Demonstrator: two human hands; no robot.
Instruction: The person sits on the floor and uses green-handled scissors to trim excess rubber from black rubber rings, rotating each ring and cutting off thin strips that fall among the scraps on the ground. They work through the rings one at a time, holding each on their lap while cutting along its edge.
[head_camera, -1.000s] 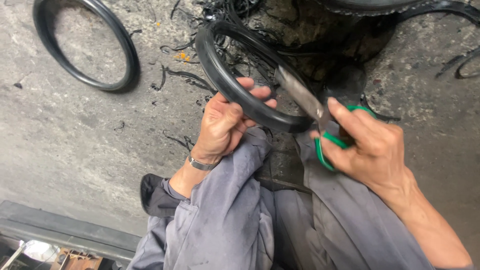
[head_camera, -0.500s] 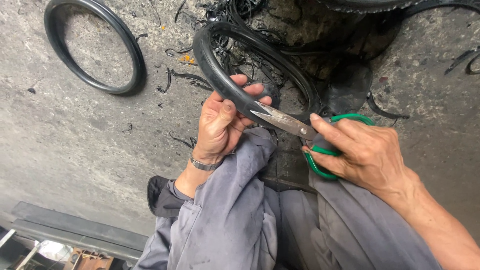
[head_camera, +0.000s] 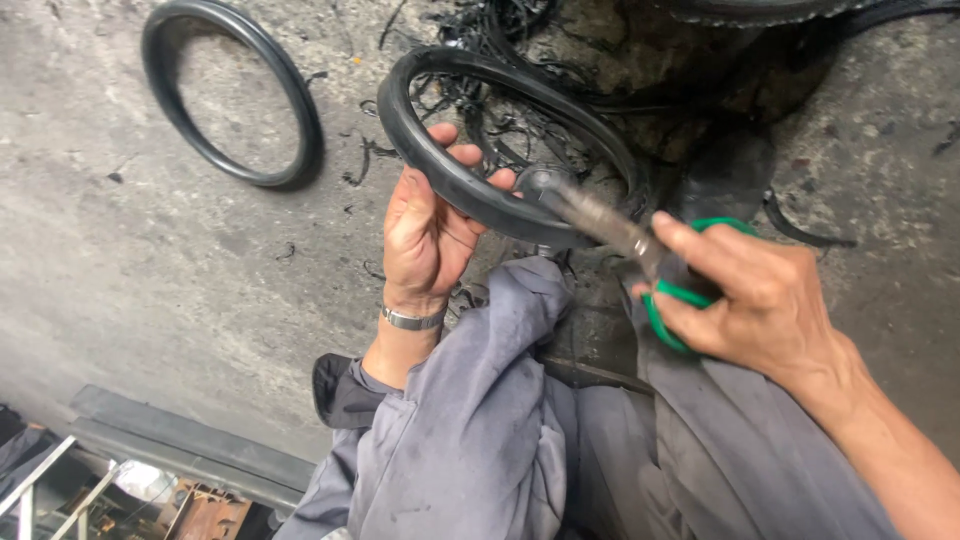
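Note:
My left hand grips the near rim of a black rubber ring, holding it up over the concrete floor. My right hand is closed around the green handles of a pair of scissors. The metal blades point left and up, and their tips meet the ring's rim right beside my left fingers. A metal bracelet sits on my left wrist. My knees in grey trousers fill the lower middle.
A second black rubber ring lies flat on the floor at upper left. Thin black rubber trimmings pile up beyond the held ring. A dark step edge and metal clutter sit at the bottom left.
The scissors have swung left and their tips have come against the ring's rim near my left fingers. My left hand has kept its hold on the ring.

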